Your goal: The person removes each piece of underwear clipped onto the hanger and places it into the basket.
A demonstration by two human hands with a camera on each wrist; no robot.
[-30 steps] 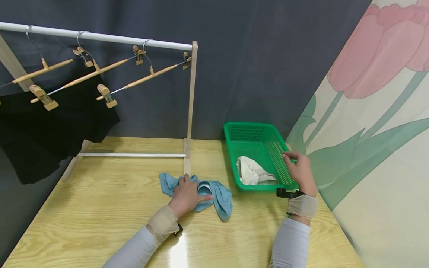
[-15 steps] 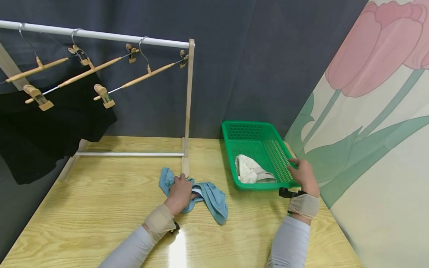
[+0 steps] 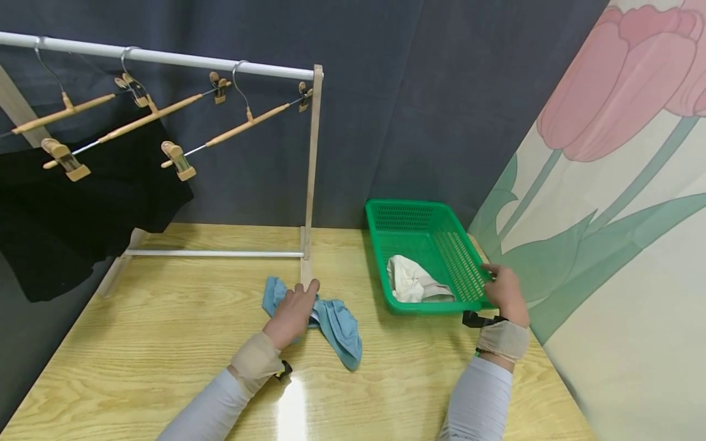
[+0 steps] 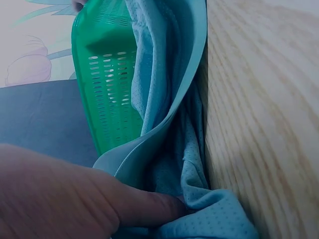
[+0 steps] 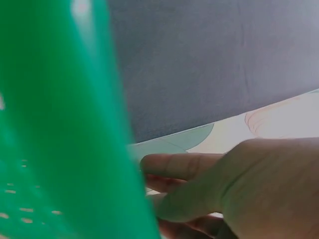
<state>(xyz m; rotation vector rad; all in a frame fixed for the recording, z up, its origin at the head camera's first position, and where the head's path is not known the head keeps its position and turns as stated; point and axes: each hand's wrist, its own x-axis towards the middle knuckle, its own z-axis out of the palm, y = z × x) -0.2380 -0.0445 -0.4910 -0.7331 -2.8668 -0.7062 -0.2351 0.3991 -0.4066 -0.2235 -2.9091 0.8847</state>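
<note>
In the head view, a crumpled blue mesh garment (image 3: 337, 331) with a smooth band lies on the table. My left hand (image 3: 291, 312) is on it and grips a bunch of the fabric. The left wrist view shows the thumb (image 4: 149, 206) tucked into a fold of the garment (image 4: 167, 124), under the band. At the right, my right hand (image 3: 504, 291) is beside the side rim of a green plastic basket (image 3: 380, 263). Seen from the right wrist, its loosely bent fingers (image 5: 174, 167) reach the basket's outer side (image 5: 84, 134), their tips partly hidden. A white cloth (image 3: 413, 282) lies inside the basket.
Behind the left hand stands a rack with a white rail (image 3: 165, 58) and a wooden upright (image 3: 314, 171). Clip hangers (image 3: 248, 124) hang from it, and black cloth (image 3: 88, 208) hangs at the left. A flower-patterned wall (image 3: 607, 245) borders the table on the right.
My left hand has shifted slightly left, drawing the garment's right part with it and bunching it. My right hand has moved from over the basket to down outside its right rim.
</note>
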